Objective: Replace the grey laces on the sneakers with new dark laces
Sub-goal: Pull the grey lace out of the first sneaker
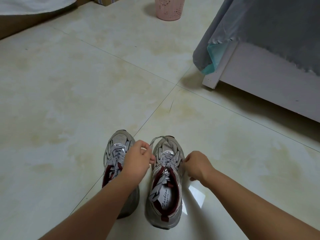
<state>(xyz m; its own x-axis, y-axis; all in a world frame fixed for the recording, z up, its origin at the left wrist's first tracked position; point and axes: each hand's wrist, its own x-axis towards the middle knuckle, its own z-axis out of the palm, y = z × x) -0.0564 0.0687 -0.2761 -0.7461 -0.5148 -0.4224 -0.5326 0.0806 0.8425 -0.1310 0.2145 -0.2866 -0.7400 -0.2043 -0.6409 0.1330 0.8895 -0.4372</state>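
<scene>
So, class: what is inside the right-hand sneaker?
Inside the right-hand sneaker: a white insole printed "Fashion Sports", with a grey lace end lying on it. The toe end is hidden under the tongue and lacing.

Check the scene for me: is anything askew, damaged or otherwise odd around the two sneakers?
Nothing looks damaged or spilled. The right sneaker has its grey lace pulled loose, looping over the toe, with the left hand pinching it; the left sneaker is laced. The right hand is at the shoe's outer side.
</scene>
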